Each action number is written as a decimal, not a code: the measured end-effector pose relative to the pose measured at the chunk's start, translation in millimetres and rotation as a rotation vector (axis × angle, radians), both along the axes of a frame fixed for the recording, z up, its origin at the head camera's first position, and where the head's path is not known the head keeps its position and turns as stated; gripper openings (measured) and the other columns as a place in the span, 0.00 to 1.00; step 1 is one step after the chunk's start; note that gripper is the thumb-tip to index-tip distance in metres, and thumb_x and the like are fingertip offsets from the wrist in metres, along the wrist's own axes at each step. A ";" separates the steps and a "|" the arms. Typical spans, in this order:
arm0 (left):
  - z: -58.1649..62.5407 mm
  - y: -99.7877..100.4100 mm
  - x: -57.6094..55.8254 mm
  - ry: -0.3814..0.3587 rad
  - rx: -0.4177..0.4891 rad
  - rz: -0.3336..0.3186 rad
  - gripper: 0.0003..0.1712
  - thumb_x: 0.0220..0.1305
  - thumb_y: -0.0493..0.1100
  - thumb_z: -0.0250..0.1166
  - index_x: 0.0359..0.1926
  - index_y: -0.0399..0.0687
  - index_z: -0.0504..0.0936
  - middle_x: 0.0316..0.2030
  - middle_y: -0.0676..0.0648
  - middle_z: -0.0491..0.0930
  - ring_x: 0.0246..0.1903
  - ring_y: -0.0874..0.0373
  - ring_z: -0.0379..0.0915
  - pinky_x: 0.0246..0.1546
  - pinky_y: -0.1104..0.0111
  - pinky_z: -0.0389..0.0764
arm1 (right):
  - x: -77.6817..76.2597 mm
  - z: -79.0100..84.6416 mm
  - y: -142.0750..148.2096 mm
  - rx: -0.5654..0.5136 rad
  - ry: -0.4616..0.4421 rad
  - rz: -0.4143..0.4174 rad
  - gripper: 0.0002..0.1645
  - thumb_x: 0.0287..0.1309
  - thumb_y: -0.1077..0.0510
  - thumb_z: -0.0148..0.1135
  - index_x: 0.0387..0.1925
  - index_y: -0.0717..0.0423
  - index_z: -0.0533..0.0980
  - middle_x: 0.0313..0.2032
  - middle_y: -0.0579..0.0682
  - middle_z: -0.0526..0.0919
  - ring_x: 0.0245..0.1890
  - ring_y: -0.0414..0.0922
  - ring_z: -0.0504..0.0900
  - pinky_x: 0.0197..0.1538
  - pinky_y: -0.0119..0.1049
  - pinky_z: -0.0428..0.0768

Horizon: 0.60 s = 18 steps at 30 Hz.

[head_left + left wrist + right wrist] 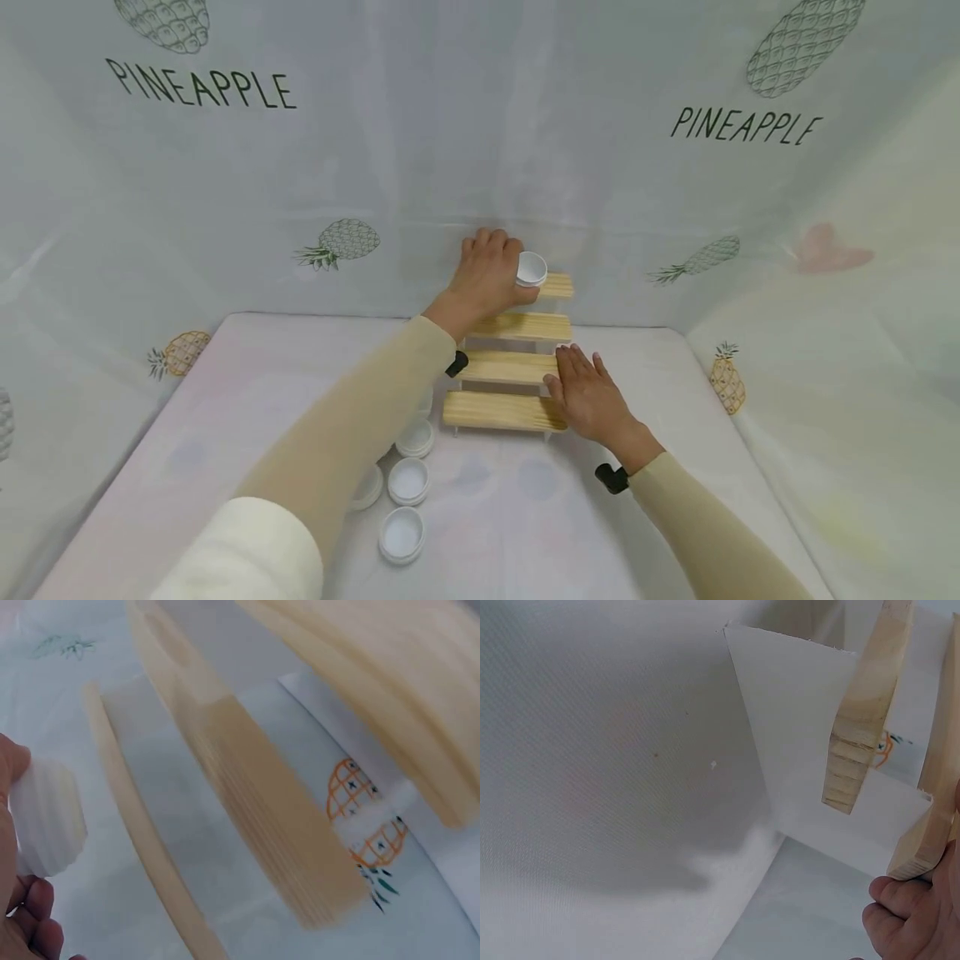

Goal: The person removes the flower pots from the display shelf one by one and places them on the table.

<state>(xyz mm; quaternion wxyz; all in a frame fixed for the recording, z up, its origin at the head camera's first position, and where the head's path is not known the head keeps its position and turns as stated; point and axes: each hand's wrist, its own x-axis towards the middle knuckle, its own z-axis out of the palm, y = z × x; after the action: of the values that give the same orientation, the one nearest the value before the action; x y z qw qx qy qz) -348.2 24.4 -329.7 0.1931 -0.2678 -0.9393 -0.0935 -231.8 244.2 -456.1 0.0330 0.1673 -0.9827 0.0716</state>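
A small white bowl (532, 268) is held in my left hand (489, 271), at the top tier of a stepped wooden shelf (512, 367). In the left wrist view the same bowl (49, 817) shows its ridged side between the thumb and fingers. Whether its base touches the top plank is hidden. My right hand (592, 400) rests against the shelf's right end, around the lower planks, fingers fairly straight. The right wrist view has those fingers (904, 904) touching a plank's end (919, 847), beside the white side support (802, 712).
Several more white bowls (408, 482) stand on the table left of the shelf, some partly behind my left forearm. A pineapple-print sheet (480, 150) hangs right behind the shelf. The pale cloth-covered table (517, 533) extends in front.
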 end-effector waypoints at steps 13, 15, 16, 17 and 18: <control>-25.4 -111.5 73.0 -0.065 0.114 -0.139 0.41 0.59 0.62 0.77 0.63 0.41 0.75 0.55 0.41 0.74 0.56 0.42 0.62 0.57 0.49 0.64 | -1.3 -1.2 -0.8 0.004 0.015 0.032 0.42 0.86 0.41 0.29 0.79 0.72 0.53 0.79 0.68 0.58 0.81 0.64 0.54 0.79 0.67 0.50; -32.8 -129.1 86.4 -0.057 0.113 -0.152 0.41 0.58 0.61 0.78 0.62 0.41 0.75 0.54 0.41 0.74 0.54 0.42 0.61 0.55 0.50 0.64 | -1.8 -0.5 -0.1 0.002 0.010 0.029 0.42 0.86 0.41 0.28 0.79 0.72 0.53 0.79 0.68 0.57 0.82 0.64 0.53 0.79 0.66 0.49; -36.4 -137.1 93.4 -0.057 0.114 -0.157 0.40 0.58 0.61 0.78 0.61 0.41 0.75 0.53 0.41 0.74 0.54 0.43 0.61 0.55 0.50 0.64 | -2.1 -0.3 0.4 0.001 0.010 0.028 0.42 0.86 0.42 0.28 0.79 0.72 0.53 0.79 0.68 0.57 0.82 0.64 0.53 0.79 0.66 0.49; -39.8 -144.5 100.1 -0.056 0.112 -0.159 0.40 0.58 0.61 0.78 0.61 0.41 0.75 0.52 0.42 0.74 0.53 0.43 0.61 0.54 0.51 0.64 | -2.5 0.0 0.7 -0.001 0.011 0.028 0.41 0.86 0.42 0.29 0.79 0.72 0.53 0.79 0.68 0.57 0.82 0.64 0.53 0.79 0.67 0.49; -43.4 -151.4 106.9 -0.055 0.112 -0.162 0.40 0.58 0.60 0.78 0.60 0.41 0.75 0.52 0.42 0.74 0.52 0.44 0.61 0.54 0.51 0.64 | -2.9 0.2 0.9 -0.001 0.014 0.027 0.41 0.86 0.42 0.29 0.79 0.72 0.53 0.79 0.68 0.58 0.82 0.64 0.53 0.79 0.67 0.49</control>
<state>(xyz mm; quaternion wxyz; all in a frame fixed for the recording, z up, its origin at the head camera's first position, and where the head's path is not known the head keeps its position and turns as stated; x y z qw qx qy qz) -241.3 -127.0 -373.0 0.1735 -0.3289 -0.9129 -0.1685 -234.7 245.0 -455.9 0.0391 0.1810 -0.9801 0.0712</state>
